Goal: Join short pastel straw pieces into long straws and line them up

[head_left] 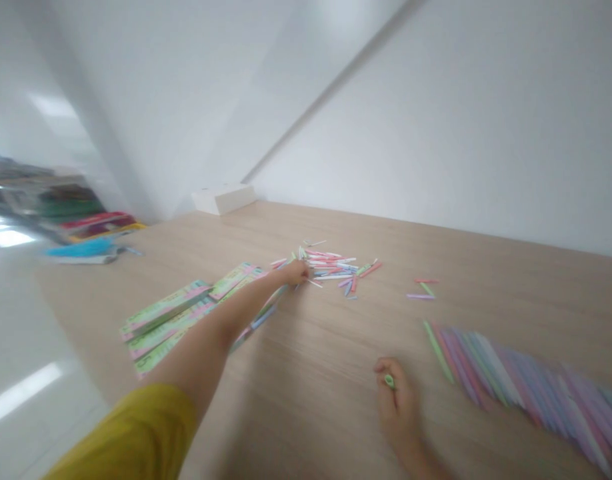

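Note:
My left hand (296, 272) reaches far across the wooden table (336, 373) and its fingers are closed at the edge of a loose pile of small pastel sticks (333, 265); what it grips is blurred. My right hand (396, 400) rests near the front, curled into a fist round a green stick (389, 381). To its right lies a row of pastel sticks (531, 380) laid side by side. Flat green and pink printed packets (186, 313) lie under my left forearm.
A white box (224, 197) sits at the table's far edge against the white wall. A few stray sticks (423, 288) lie between the pile and the row. Beyond the table's left edge are blurred coloured items (86, 233) on a glossy floor.

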Tool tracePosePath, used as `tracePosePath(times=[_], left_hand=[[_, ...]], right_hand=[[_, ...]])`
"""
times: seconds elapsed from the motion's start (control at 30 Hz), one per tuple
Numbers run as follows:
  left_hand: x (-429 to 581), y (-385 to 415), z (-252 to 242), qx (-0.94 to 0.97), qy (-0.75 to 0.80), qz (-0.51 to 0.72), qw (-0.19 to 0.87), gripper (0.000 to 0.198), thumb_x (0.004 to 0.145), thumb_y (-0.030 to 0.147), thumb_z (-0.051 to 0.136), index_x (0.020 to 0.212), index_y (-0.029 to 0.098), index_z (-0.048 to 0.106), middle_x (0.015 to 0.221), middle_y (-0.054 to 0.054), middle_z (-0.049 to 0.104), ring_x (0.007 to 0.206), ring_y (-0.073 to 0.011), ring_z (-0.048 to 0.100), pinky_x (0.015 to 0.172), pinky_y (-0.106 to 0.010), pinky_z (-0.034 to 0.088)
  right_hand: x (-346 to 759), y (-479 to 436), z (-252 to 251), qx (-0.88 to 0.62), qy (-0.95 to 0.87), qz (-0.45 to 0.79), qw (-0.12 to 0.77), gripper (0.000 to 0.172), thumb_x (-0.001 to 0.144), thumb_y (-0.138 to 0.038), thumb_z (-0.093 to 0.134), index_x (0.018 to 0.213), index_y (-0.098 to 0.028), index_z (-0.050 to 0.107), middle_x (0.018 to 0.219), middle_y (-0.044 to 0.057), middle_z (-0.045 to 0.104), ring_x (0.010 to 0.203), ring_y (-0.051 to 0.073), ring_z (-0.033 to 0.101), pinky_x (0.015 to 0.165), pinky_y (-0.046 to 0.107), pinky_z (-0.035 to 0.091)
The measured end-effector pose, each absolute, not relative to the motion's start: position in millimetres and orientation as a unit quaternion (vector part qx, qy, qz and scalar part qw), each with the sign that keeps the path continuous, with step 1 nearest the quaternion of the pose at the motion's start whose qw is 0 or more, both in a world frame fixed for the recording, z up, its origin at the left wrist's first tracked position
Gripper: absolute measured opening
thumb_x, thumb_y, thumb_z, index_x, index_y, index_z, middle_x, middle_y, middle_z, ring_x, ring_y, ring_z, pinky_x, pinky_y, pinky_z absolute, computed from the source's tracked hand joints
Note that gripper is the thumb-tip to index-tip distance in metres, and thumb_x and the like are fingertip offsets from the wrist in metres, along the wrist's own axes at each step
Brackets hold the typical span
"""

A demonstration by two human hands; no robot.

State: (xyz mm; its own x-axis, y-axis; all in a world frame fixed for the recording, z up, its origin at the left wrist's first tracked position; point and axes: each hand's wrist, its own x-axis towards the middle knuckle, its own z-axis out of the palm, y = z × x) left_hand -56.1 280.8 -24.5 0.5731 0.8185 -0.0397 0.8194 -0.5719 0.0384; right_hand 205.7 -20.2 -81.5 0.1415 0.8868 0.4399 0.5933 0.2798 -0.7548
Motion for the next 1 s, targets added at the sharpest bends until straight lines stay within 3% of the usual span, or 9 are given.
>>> tracePosePath(times=[0.2,0.43,0.63,0.83,1.0], left_hand=[[-53.1,271.9,-23.5,0.901,0.434,-0.02,-0.01,0.019,0.073,0.008,0.056,0.091,0.012,0.062,0.11,-0.016,0.061,0.109,-0.0299,0.052,0.089,-0.042,0.042],[-56.2,232.6,-1.3,0.944,0.324,0.051,-0.022,0.026,0.084,0.009,0.043,0.105,0.015,0.056,0.107,-0.012,0.061,0.103,-0.0228,0.054,0.093,-0.036,0.04],[-55.9,182.7,-12.5,0.949,0.307,0.074,0.02,0.029,0.082,0.009,0.041,0.107,0.014,0.055,0.108,-0.013,0.061,0.099,-0.0221,0.056,0.088,-0.034,0.041],[-27.8,154.1,-21.2,0.948,0.306,0.065,-0.059,0.017,0.086,0.02,0.044,0.095,0.016,0.057,0.095,-0.009,0.064,0.094,-0.0246,0.057,0.092,-0.045,0.033],[-2.9,119.8,-19.8,0.943,0.312,0.09,-0.076,0.02,0.086,0.019,0.044,0.101,0.015,0.057,0.098,-0.012,0.064,0.095,-0.0235,0.057,0.088,-0.039,0.036]], right_hand=[[206.6,-19.7,-80.5,-0.57,-0.667,0.158,0.452,0.016,0.076,-0.017,0.039,0.082,-0.02,0.053,0.064,0.0,0.056,0.054,0.015,0.054,0.055,0.025,0.038],[202.3,-18.9,-76.5,-0.571,-0.69,0.12,0.428,0.017,0.076,-0.016,0.037,0.081,-0.021,0.053,0.062,0.0,0.056,0.053,0.015,0.054,0.052,0.025,0.036],[194.8,-20.5,-64.9,-0.612,-0.719,0.092,0.317,0.018,0.078,-0.018,0.037,0.08,-0.019,0.056,0.054,-0.002,0.052,0.05,0.015,0.051,0.054,0.025,0.028],[188.0,-20.8,-52.3,-0.695,-0.69,0.051,0.196,0.021,0.086,-0.02,0.038,0.089,-0.019,0.059,0.065,0.002,0.063,0.058,0.016,0.058,0.054,0.025,0.026],[181.7,-19.2,-43.9,-0.756,-0.65,0.007,0.079,0.018,0.089,-0.024,0.042,0.094,-0.019,0.058,0.072,0.006,0.068,0.063,0.019,0.065,0.055,0.025,0.028]])
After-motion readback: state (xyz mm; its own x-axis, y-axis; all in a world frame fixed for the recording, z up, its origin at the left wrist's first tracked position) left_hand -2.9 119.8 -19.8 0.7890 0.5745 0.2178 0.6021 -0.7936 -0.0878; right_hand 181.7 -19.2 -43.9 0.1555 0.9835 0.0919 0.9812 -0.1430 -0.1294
